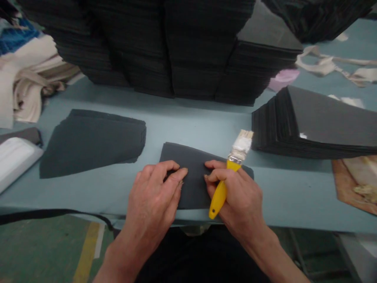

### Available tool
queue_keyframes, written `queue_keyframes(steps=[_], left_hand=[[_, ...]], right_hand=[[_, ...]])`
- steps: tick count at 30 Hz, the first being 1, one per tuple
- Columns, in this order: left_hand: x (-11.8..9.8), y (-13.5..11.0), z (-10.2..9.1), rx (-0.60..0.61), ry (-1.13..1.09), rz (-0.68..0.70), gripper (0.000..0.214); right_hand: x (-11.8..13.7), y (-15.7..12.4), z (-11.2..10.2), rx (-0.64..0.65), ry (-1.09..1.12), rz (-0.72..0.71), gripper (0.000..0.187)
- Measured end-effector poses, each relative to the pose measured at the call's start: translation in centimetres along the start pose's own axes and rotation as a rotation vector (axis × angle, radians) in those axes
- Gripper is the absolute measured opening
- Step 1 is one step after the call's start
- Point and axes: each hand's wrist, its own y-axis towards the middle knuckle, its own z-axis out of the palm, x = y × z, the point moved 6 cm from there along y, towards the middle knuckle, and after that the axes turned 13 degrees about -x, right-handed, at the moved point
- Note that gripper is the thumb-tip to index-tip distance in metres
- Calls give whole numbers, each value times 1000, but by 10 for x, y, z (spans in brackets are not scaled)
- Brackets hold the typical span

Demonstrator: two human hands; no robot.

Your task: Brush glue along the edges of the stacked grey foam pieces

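A dark grey cut fabric piece lies at the near edge of the pale blue table. My left hand rests on its left part, fingers curled and pressing on the cloth. My right hand is closed round a brush with a yellow handle and white bristles; its fingertips also press on the same piece. The brush points away from me, bristles above the piece's far right corner.
A small pile of similar grey pieces lies to the left, a thicker stack to the right, tall black stacks behind. Pale cloth is heaped at far left, a white object below it, a brown tray at right.
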Motion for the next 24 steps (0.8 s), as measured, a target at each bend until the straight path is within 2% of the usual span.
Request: queue_keyframes(steps=[8,12,15,18,24], left_hand=[[1,-2,0,16,-45,-53,26],[11,-9,-9,-76,-117,-140,30],[24,-17,-15,-124,-14,-253,41],[31,-26,-14,-61,61,-317,51],[29,-35,-9,94,-2,-361,53]], right_hand=[[-18,-7,-17,-8,-94,39,16],[-19,-6,-16,28,-124,75,18],[-20,-6,-16,41,-157,85,19],[-20,-9,-16,59,-163,102,25],[-23,-8,-18,68,-133,165,26]])
